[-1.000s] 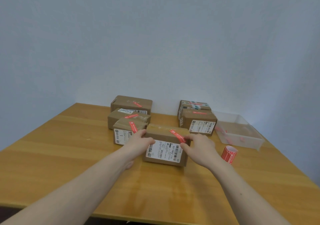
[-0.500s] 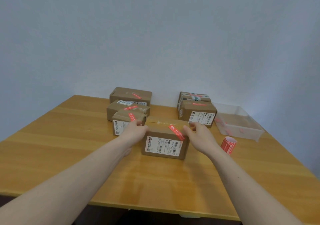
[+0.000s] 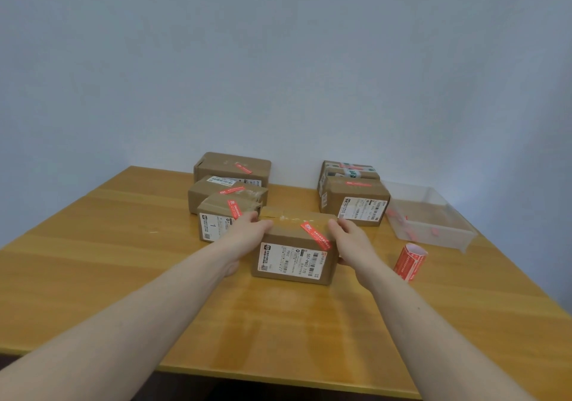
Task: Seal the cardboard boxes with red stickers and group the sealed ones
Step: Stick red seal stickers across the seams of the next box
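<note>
A cardboard box (image 3: 294, 255) with a white shipping label and a red sticker (image 3: 315, 235) across its top edge stands on the wooden table (image 3: 93, 264). My left hand (image 3: 247, 233) grips its left side and my right hand (image 3: 349, 239) grips its right side. Just to its left are three stickered boxes in a row: a near one (image 3: 216, 218), a middle one (image 3: 216, 192) and a far one (image 3: 232, 165). A roll of red stickers (image 3: 410, 261) stands to the right of my right hand.
Two more boxes sit at the back right, one with a red sticker (image 3: 356, 204) and one with green tape (image 3: 349, 168) behind it. A clear plastic tray (image 3: 433, 227) with red scraps lies at the far right. A blue-grey wall rises behind the table.
Both hands have slid the held box away from me and slightly left, closer to the row of stickered boxes. My view has tilted up a little.
</note>
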